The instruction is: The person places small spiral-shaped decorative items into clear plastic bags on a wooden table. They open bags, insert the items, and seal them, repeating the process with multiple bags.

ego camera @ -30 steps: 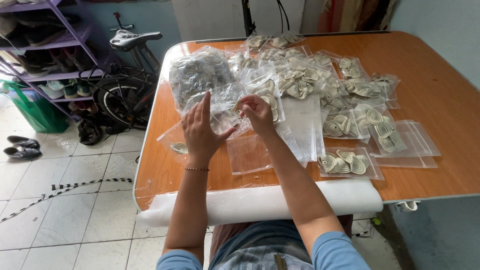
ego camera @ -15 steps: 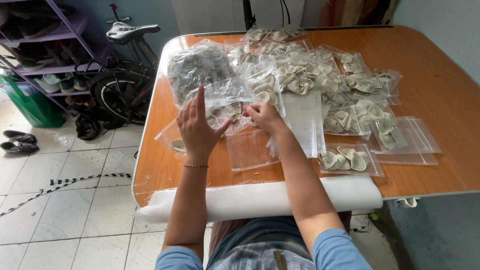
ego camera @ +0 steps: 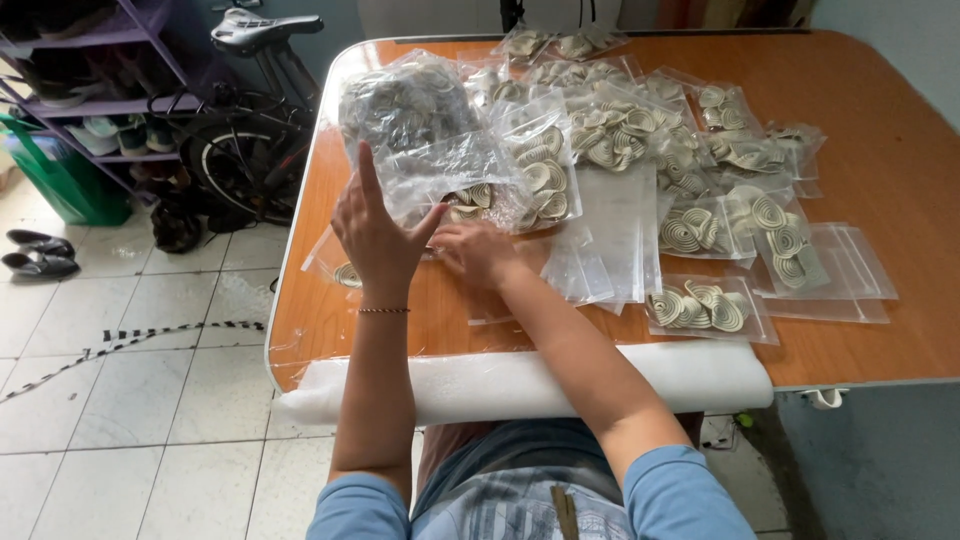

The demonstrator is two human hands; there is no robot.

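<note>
Left hand [ego camera: 378,232]: raised, back to the camera, fingers spread and upright, thumb angled toward the right; the palm faces a clear plastic bag [ego camera: 440,170]. Whether the palm touches the film cannot be told, as the hand hides the contact.

Right hand [ego camera: 478,252]: low on the table, knuckles up, fingers curled down at the bag's lower edge. The fingertips are hidden under the hand, so whether they pinch the film cannot be told.

Clear plastic bag: at the table's left-centre, crumpled, lower part covered by both hands; pale coiled pieces show through it, blurred by creases.

Large stuffed bag [ego camera: 405,105]: just behind, contents grey and indistinct.

Flat empty sleeves [ego camera: 610,245]: just right of the right hand, overlapping; count unclear.

Filled packets of coils [ego camera: 705,308]: 1 near the front edge, many more spread toward the far edge, the farthest cut off by the frame.

Table [ego camera: 880,160]: orange-brown, white foam roll [ego camera: 520,385] along its near edge.

Floor left: bicycle [ego camera: 245,120], partly cut off; purple shoe rack [ego camera: 90,70].

Change from 0.5 s earlier: right hand has dropped from chest-height at the bag to the table surface; left hand remains raised with fingers spread.
</note>
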